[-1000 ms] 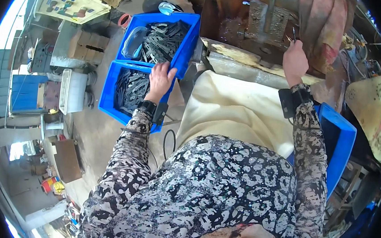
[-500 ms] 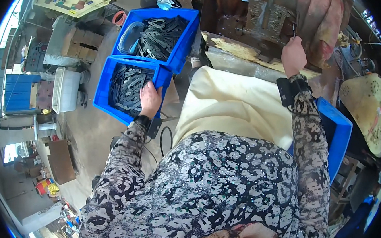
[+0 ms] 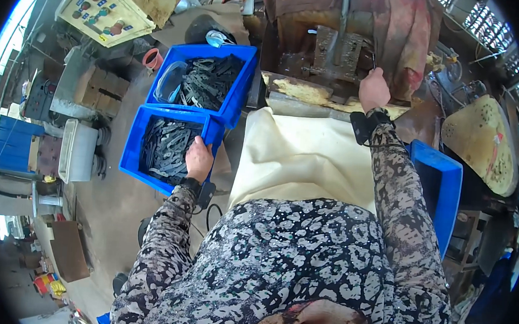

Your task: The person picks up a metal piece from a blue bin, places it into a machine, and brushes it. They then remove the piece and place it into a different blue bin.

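Observation:
My left hand [image 3: 199,159] is at the right side of the nearer blue bin [image 3: 130,164], by its inner wall. Its thumb and forefinger are slightly apart at the edge of a heap of dark flat metal strips [image 3: 166,148]; its other fingertips are hard to see. My right hand [image 3: 375,90] is closed in a fist at the front of a wet, rusty machine [image 3: 289,58]. From the fist a thin dark rod [image 3: 374,60] points away from me toward the machine's metal block [image 3: 335,55]. What is inside the fist is hidden.
Beyond the near bin stands a second blue bin [image 3: 249,70] of similar strips, with a clear plastic container [image 3: 169,82] inside. A cream apron [image 3: 308,160] covers my lap. Another blue bin [image 3: 448,201] is at my right. A control box [image 3: 103,12] stands far left.
The view has shifted, so the bins sit lower and the machine further left. Both hands keep nearly the same places by the near bin and the machine; the rod is still in my right hand.

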The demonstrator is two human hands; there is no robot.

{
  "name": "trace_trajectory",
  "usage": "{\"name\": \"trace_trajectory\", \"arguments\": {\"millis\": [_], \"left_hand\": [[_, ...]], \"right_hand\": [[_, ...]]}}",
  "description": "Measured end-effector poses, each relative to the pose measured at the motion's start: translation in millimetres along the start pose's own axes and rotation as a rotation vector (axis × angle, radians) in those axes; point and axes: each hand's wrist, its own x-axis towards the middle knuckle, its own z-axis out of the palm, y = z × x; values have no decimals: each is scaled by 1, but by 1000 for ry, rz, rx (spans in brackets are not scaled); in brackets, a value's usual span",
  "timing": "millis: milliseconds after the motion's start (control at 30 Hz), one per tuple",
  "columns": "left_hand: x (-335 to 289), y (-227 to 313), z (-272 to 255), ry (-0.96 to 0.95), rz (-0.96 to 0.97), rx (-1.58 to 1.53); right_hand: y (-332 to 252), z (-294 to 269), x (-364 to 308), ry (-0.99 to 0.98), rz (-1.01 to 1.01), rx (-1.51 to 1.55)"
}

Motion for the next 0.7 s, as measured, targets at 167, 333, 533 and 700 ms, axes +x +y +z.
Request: {"name": "trace_trajectory", "arguments": {"millis": [167, 333, 533, 700], "left_hand": [[-3, 0, -2, 4, -8, -18], [-2, 5, -4, -42, -38, -17], [-1, -1, 2, -52, -74, -29], [5, -3, 6, -68, -73, -35]], "right_hand": [[-1, 1, -2, 25, -5, -11], [1, 0, -1, 28, 0, -17], [-1, 5, -1, -1, -11, -4], [2, 10, 1, -8, -7, 42]]}}
